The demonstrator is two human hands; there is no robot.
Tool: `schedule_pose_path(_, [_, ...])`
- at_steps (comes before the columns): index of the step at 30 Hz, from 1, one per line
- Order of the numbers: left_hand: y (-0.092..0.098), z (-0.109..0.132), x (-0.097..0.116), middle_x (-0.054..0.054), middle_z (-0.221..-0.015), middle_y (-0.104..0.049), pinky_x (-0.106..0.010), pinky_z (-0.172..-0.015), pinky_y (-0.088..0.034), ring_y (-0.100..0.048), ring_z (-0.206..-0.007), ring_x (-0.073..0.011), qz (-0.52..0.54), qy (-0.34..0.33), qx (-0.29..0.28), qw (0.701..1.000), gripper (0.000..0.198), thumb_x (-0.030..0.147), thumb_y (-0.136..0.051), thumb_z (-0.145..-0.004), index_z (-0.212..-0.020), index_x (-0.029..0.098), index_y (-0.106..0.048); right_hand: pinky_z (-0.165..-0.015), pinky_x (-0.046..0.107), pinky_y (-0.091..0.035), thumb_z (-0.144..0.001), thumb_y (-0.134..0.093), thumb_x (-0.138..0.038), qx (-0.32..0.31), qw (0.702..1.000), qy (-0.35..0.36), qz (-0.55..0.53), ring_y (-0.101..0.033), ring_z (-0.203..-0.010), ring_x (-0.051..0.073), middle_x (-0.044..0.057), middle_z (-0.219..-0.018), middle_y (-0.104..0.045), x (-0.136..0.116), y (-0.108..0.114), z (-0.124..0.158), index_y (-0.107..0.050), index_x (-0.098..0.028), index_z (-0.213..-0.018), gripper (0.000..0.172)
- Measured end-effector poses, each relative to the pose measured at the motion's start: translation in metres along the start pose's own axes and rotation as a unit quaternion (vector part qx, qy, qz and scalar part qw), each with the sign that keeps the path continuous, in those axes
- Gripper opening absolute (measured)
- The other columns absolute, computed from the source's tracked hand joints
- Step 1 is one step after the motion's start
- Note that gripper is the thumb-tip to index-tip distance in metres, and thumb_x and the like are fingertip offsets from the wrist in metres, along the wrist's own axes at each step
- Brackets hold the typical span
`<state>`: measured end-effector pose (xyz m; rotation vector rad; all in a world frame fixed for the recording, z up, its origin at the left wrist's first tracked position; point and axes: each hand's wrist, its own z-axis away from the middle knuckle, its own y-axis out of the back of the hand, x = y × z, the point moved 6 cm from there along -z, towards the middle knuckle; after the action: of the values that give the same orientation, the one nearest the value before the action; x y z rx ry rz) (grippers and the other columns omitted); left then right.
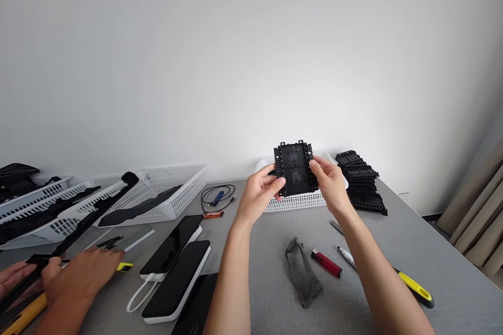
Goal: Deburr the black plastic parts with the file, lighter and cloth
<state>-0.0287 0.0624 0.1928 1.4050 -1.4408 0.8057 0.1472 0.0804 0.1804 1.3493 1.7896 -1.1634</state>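
Note:
Both of my hands hold up a black plastic panel (295, 168) with toothed clips along its two sides and small tabs on its top edge. My left hand (260, 191) grips its left side, thumb on the near face. On the right side, my right hand (328, 177) pinches the edge in the same way. Behind the panel stands a white perforated basket (298, 202), its inside mostly hidden. Stacks of similar black panels (359, 178) lie to the right of that basket.
Nearer me lie a grey cloth (302, 272), a red lighter (327, 264), a white marker (346, 256) and a yellow-black knife handle (416, 289). Power banks (178, 280), a cable (218, 198) and white baskets (173, 204) are leftward. A co-worker's hands (74, 277) hold a long black strip.

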Motion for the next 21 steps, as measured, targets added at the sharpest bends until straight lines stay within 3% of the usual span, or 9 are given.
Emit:
schedule_pose_path(4, [0.000, 0.001, 0.000, -0.002, -0.075, -0.066, -0.025, -0.048, -0.048, -0.051, -0.055, -0.0114, 0.025, 0.013, 0.001, 1.000, 0.056, 0.044, -0.075, -0.078, -0.127, 0.019, -0.066, -0.061, 0.030, -0.051, -0.080, -0.070, -0.055, 0.027, 0.998, -0.054, 0.024, -0.065, -0.075, 0.020, 0.004, -0.081, -0.074, 0.005, 0.005, 0.001, -0.071, -0.017, -0.119, 0.054])
schedule_pose_path(7, [0.002, 0.000, -0.002, -0.001, -0.073, -0.064, -0.024, -0.046, -0.044, -0.049, -0.057, -0.0120, 0.049, 0.027, 0.022, 0.998, 0.056, 0.042, -0.076, -0.075, -0.124, 0.017, -0.068, -0.060, 0.028, -0.051, -0.079, -0.071, -0.054, 0.013, 0.996, -0.083, 0.008, -0.066, -0.078, 0.019, 0.003, -0.083, -0.073, 0.010, 0.003, 0.001, -0.067, -0.020, -0.126, 0.058])
schedule_pose_path(12, [0.011, -0.003, -0.004, 0.000, -0.068, -0.061, -0.024, -0.048, -0.038, -0.049, -0.058, -0.0130, 0.043, 0.030, 0.079, 0.996, 0.036, 0.036, -0.066, -0.075, -0.103, 0.017, -0.076, -0.062, 0.029, -0.054, -0.079, -0.071, -0.053, -0.001, 0.996, -0.088, -0.029, -0.063, -0.081, 0.018, 0.002, -0.085, -0.069, 0.014, 0.004, -0.002, -0.059, -0.023, -0.134, 0.064])
schedule_pose_path(17, [0.016, -0.005, -0.006, -0.003, -0.079, -0.070, -0.026, -0.068, -0.046, -0.062, -0.079, -0.0178, 0.001, 0.027, 0.093, 0.995, 0.022, 0.033, -0.071, -0.070, -0.084, 0.017, -0.077, -0.071, 0.030, -0.052, -0.082, -0.068, -0.055, 0.000, 0.996, -0.081, 0.031, -0.065, -0.092, 0.021, 0.006, -0.098, -0.073, 0.013, 0.012, -0.006, -0.070, -0.023, -0.119, 0.049])
schedule_pose_path(21, [0.012, -0.003, -0.007, -0.001, -0.075, -0.068, -0.025, -0.060, -0.044, -0.060, -0.067, -0.0150, 0.002, 0.039, 0.064, 0.997, 0.035, 0.042, -0.078, -0.072, -0.098, 0.019, -0.073, -0.079, 0.033, -0.051, -0.081, -0.070, -0.053, -0.093, 0.990, -0.063, 0.082, -0.066, -0.094, 0.021, 0.006, -0.097, -0.076, 0.013, 0.004, -0.004, -0.078, -0.022, -0.103, 0.039])
